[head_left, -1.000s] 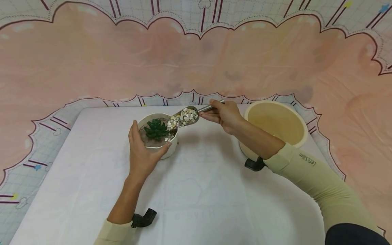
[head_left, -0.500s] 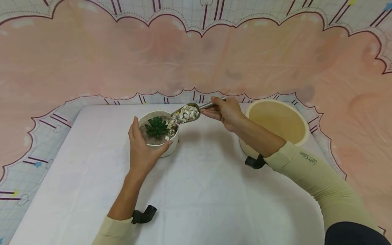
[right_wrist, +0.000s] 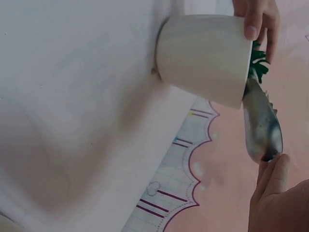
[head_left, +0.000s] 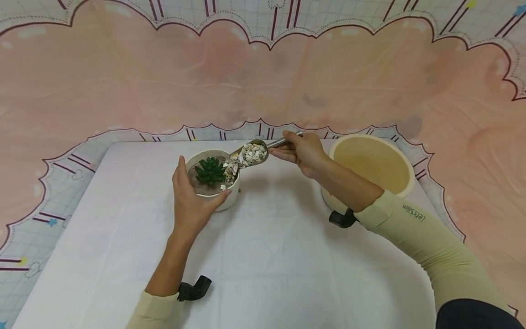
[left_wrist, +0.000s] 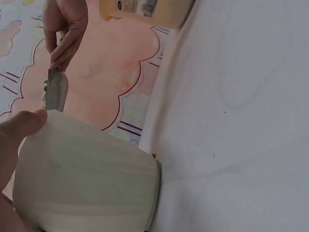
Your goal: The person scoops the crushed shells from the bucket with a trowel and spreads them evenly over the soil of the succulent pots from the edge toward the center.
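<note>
While gripping round white pot (left_wrist: 87, 176) (left hand (head_left: 191, 205)) and silver metal scoop (right_wrist: 260, 126) (right hand (head_left: 305, 153)), spilled slightly more pale stone chips (head_left: 231, 168), covering grey soil (head_left: 201, 187) only partly.

Dark lettering (head_left: 413, 213) on the pale sleeve (head_left: 427, 244) of the right arm reads "LetsSlim", written as one word; it sits just past the cuff, over the right part of the surface (head_left: 267, 256); on the cream tub (head_left: 371, 162) at the surface's far right corner, the left wrist view catches part of a label (left_wrist: 137, 7) with a dark round mark, too small to read.
</note>
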Demonstrator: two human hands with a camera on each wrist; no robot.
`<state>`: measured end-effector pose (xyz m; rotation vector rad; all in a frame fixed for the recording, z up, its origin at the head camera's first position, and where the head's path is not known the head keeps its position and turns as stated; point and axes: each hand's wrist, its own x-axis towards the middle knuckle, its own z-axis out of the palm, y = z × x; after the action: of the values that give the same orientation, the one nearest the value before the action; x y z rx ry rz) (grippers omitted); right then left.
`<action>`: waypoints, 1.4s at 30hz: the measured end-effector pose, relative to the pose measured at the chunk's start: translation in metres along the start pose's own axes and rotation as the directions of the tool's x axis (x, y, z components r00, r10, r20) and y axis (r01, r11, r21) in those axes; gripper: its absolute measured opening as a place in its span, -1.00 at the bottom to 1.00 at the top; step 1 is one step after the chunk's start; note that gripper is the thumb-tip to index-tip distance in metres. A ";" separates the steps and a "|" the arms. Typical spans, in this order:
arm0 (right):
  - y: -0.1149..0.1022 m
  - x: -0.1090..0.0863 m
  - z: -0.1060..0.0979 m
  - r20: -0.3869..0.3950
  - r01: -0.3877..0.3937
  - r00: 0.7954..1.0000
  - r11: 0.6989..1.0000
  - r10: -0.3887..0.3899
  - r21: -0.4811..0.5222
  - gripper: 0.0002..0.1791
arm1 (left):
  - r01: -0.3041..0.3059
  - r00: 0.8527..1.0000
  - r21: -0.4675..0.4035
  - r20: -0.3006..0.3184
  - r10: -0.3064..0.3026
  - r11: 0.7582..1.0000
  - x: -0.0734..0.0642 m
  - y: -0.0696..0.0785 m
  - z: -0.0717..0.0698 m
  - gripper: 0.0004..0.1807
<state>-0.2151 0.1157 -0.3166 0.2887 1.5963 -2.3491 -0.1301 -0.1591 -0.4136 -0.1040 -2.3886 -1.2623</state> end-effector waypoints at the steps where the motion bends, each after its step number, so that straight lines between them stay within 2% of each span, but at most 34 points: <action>1: 0.000 0.000 0.000 0.000 0.001 1.000 1.000 -0.001 0.002 -0.69 | -0.003 1.000 -0.007 0.006 0.003 1.000 0.000 -0.001 -0.001 0.44; 6: 0.000 0.001 -0.001 -0.012 0.001 1.000 1.000 0.000 0.021 -0.69 | 0.024 0.999 -0.026 0.035 -0.023 0.999 -0.001 0.003 -0.002 0.44; 11: 0.000 0.001 -0.001 0.002 0.009 1.000 1.000 -0.009 0.014 -0.61 | 0.050 0.999 0.029 0.010 -0.050 0.998 -0.002 0.006 0.001 0.47; 15: -0.001 0.000 -0.001 0.023 0.023 0.999 1.000 -0.023 -0.009 -0.55 | 0.016 1.000 0.045 -0.003 -0.016 0.999 0.000 0.000 0.000 0.46; 20: -0.002 0.001 0.001 0.015 0.024 1.000 1.000 -0.023 -0.013 -0.60 | -0.011 0.999 -0.005 0.039 0.011 1.000 0.002 0.000 -0.003 0.43; 24: -0.003 0.004 0.001 0.002 0.023 1.000 1.000 -0.023 -0.002 -0.67 | 0.029 0.999 0.014 0.042 -0.029 0.999 0.004 0.008 -0.002 0.46; 28: -0.003 0.004 0.001 -0.001 0.041 0.999 0.999 -0.041 -0.007 -0.68 | 0.063 0.998 0.070 0.023 -0.065 0.996 0.006 0.007 -0.001 0.51; 33: -0.003 0.005 0.001 -0.004 0.047 0.999 0.999 -0.047 -0.008 -0.71 | 0.046 0.997 0.029 0.058 -0.048 0.999 0.010 -0.001 -0.006 0.50; 37: -0.003 0.006 0.001 -0.007 0.051 0.999 0.999 -0.051 -0.006 -0.72 | 0.031 0.995 -0.021 0.099 -0.029 0.999 0.011 0.001 -0.010 0.48; 42: -0.005 0.006 0.001 -0.005 0.044 0.999 0.999 -0.044 -0.004 -0.63 | 0.065 0.994 0.020 0.089 -0.067 0.998 0.010 0.008 -0.009 0.49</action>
<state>-0.2219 0.1154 -0.3137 0.2621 1.6254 -2.3795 -0.1345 -0.1629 -0.3994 -0.0785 -2.4980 -1.2919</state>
